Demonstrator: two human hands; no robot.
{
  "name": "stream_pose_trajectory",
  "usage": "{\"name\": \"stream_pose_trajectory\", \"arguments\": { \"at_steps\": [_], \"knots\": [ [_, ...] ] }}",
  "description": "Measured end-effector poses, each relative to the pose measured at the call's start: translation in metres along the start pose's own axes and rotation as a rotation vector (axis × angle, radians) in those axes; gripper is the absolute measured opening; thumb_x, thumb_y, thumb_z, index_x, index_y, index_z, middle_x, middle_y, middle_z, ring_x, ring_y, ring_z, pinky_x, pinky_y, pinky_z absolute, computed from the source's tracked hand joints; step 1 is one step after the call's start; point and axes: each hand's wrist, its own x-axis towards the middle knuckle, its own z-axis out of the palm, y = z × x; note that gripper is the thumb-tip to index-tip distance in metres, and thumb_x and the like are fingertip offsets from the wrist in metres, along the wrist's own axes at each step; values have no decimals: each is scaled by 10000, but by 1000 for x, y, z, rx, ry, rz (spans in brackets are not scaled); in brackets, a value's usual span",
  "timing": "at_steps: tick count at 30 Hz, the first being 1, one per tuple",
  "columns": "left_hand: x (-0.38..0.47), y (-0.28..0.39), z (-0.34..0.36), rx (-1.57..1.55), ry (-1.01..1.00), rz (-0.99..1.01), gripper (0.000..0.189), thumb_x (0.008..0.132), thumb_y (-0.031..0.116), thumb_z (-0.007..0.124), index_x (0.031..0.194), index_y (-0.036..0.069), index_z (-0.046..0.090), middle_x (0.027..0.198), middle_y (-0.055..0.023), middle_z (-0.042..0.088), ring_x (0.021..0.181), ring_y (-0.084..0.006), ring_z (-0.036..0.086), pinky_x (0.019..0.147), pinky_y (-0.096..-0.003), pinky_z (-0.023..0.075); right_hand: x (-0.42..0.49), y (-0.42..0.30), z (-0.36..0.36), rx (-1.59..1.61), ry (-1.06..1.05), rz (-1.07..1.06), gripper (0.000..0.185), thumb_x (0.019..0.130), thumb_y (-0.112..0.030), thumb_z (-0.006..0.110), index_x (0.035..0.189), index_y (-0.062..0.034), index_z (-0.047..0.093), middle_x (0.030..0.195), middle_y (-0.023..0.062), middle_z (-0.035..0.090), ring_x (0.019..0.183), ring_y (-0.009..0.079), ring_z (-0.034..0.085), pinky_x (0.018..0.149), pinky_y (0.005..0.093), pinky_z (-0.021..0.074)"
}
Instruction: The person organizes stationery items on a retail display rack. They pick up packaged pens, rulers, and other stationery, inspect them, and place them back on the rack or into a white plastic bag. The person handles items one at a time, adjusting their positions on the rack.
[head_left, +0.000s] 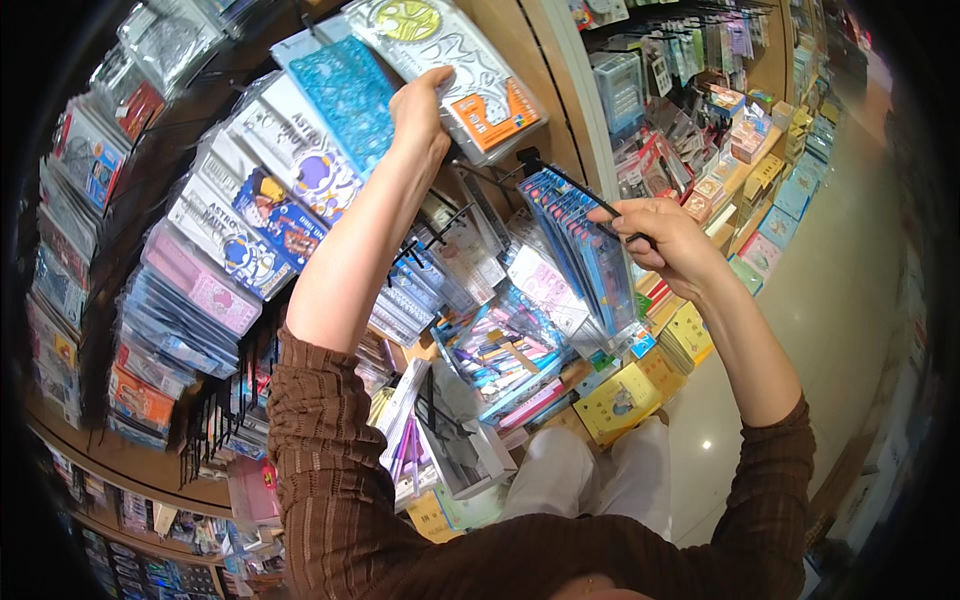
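Note:
My left hand (421, 112) is raised to a clear-wrapped pack with an orange label (487, 112), beside a glittery blue pack (345, 90); its fingers are partly hidden, so its hold cannot be told. At the right, my right hand (652, 232) grips the outer end of a black display hook (581, 187). From this hook hangs a row of blue-edged clear packs (581, 251). Left of my left forearm hang white packs with astronaut drawings (315, 169).
Below the hands stand a bin of pens (502, 352) and a grey open box (457, 442). Yellow booklets (619, 401) lie near my knees. Bare black hooks (431, 244) stick out between my arms. Stocked shelves line the left, and a tiled floor (795, 360) runs along the right.

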Motion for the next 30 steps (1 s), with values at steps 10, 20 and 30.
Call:
{"name": "stream_pose_trajectory", "arguments": {
  "at_steps": [10,20,30],
  "knots": [
    [-6,38,43,70,-93,-166,278,872,112,490,1081,-67,443,996,-194,578,908,-309,610,750,-532,520,28,-21,23,15,-55,-83,274,839,-67,503,1076,65,542,568,-82,372,412,-6,273,374,141,213],
    [-23,52,48,169,-135,-174,285,880,161,498,1086,-30,452,986,-171,599,859,-280,636,736,-520,526,106,-3,19,63,-69,13,242,837,-110,511,1022,44,535,519,-82,313,387,20,227,372,184,160],
    [-26,53,44,168,-143,-203,273,873,140,495,1081,-32,452,983,-164,598,874,-279,632,726,-508,536,139,-12,18,-34,-29,71,253,857,-113,407,1011,30,547,483,-91,229,373,32,171,362,207,130]
  ]
}}
